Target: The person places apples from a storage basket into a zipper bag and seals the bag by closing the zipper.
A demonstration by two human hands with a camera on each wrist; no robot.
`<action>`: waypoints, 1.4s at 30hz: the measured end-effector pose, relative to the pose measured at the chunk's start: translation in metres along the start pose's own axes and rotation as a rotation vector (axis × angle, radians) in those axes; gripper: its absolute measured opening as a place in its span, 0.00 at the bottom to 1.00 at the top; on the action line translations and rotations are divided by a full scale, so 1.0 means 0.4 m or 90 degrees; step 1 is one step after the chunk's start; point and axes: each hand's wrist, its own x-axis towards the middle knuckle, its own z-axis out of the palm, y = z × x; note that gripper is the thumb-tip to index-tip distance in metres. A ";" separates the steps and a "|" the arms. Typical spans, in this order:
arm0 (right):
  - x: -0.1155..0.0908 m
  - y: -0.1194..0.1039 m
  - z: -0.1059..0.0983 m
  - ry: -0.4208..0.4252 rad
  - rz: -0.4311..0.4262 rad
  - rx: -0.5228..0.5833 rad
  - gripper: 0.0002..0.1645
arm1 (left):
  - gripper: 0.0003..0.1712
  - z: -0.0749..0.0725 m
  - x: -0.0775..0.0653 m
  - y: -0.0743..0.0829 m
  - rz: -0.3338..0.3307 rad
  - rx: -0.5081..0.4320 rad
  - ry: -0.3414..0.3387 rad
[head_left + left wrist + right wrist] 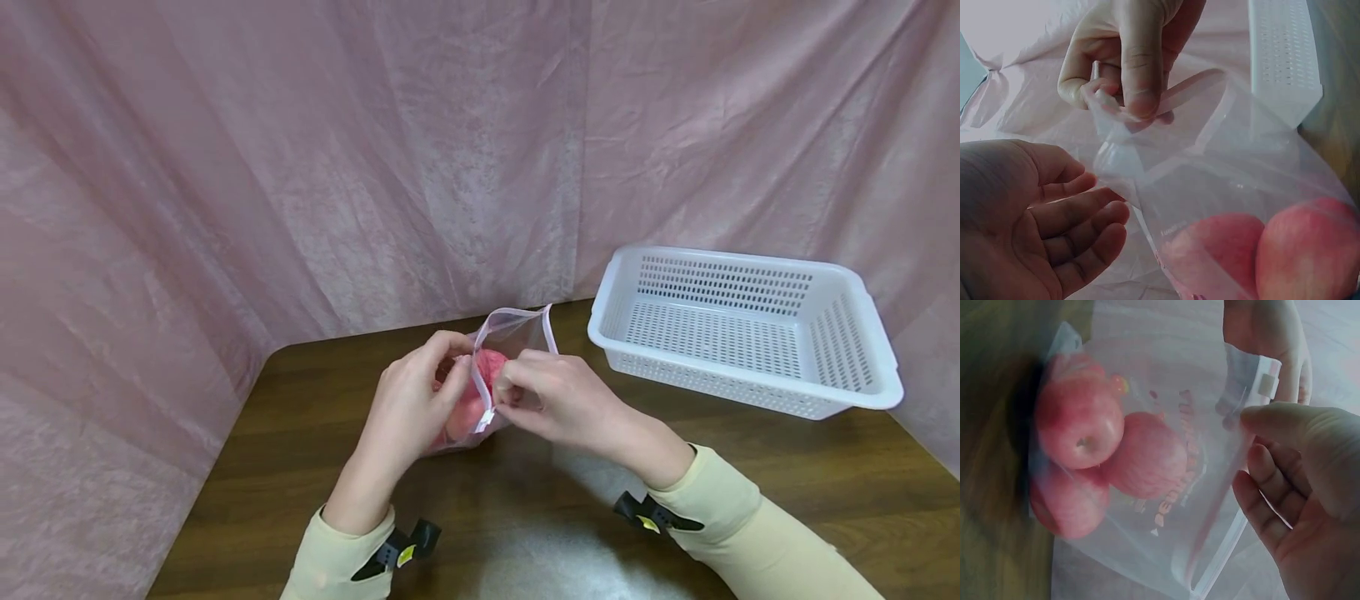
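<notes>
A clear slider zip bag (517, 329) with pink trim stands on the table between the two hands, its mouth gaping upward. Inside are several red apples (1079, 422), seen through the plastic. The left hand (412, 396) holds the rim on the left with thumb and forefinger; its other fingers are loosely bent in the left wrist view. On the opposite side, the right hand (566, 400) pinches the rim near the white slider (1267, 385). In the left wrist view, the right thumb presses over its curled forefinger at the bag's edge.
A white perforated plastic basket (720, 342) sits at the back right of the brown wooden table (315, 425). Pink curtain cloth (375, 167) hangs behind the table and along its sides.
</notes>
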 end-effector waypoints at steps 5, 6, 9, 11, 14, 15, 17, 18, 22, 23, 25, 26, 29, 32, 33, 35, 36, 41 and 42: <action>0.006 -0.007 -0.007 0.036 0.020 0.010 0.21 | 0.09 0.001 -0.004 0.006 0.036 0.012 -0.010; 0.007 -0.008 -0.007 0.044 0.025 0.010 0.21 | 0.09 0.001 -0.004 0.007 0.045 0.014 -0.014; 0.009 -0.013 -0.011 0.066 0.046 0.019 0.21 | 0.10 -0.002 -0.005 0.012 0.065 0.012 -0.029; 0.010 -0.016 -0.016 0.079 0.064 0.025 0.20 | 0.09 -0.004 -0.005 0.014 0.076 0.007 -0.036; 0.013 -0.018 -0.025 0.093 0.097 0.040 0.19 | 0.09 -0.006 -0.004 0.013 0.086 0.005 -0.042; 0.016 -0.019 -0.028 0.097 0.107 0.044 0.19 | 0.09 -0.006 -0.003 0.012 0.089 0.006 -0.043; 0.021 -0.018 -0.035 0.103 0.130 0.050 0.19 | 0.10 -0.007 -0.003 0.011 0.090 0.008 -0.043; 0.024 -0.018 -0.038 0.106 0.141 0.051 0.18 | 0.10 -0.008 -0.003 0.011 0.090 0.008 -0.042; 0.041 -0.018 -0.045 0.109 0.188 0.052 0.17 | 0.12 -0.010 -0.007 0.009 0.088 0.002 -0.032; 0.045 -0.019 -0.046 0.109 0.196 0.052 0.17 | 0.12 -0.011 -0.008 0.010 0.087 -0.001 -0.030; 0.053 -0.021 -0.048 0.108 0.209 0.056 0.16 | 0.12 -0.012 -0.009 0.011 0.085 -0.010 -0.030; 0.057 -0.021 -0.050 0.107 0.212 0.057 0.16 | 0.12 -0.014 -0.009 0.012 0.083 -0.015 -0.032; 0.063 -0.022 -0.053 0.107 0.216 0.056 0.16 | 0.11 -0.020 -0.008 0.017 0.085 -0.021 -0.035; 0.066 -0.022 -0.056 0.104 0.220 0.058 0.16 | 0.10 -0.026 -0.006 0.020 0.105 -0.011 -0.026; 0.066 -0.023 -0.057 0.102 0.220 0.060 0.17 | 0.09 -0.027 -0.007 0.020 0.115 -0.004 -0.019; 0.065 -0.024 -0.058 0.096 0.222 0.061 0.16 | 0.07 -0.028 -0.008 0.021 0.133 0.013 -0.006; 0.064 -0.024 -0.058 0.093 0.219 0.064 0.16 | 0.06 -0.027 -0.009 0.022 0.142 0.021 0.002; 0.060 -0.018 -0.061 0.084 0.158 0.047 0.16 | 0.07 -0.024 -0.011 0.023 0.176 0.058 0.029; 0.060 -0.016 -0.060 0.084 0.136 0.044 0.18 | 0.08 -0.024 -0.012 0.023 0.182 0.061 0.034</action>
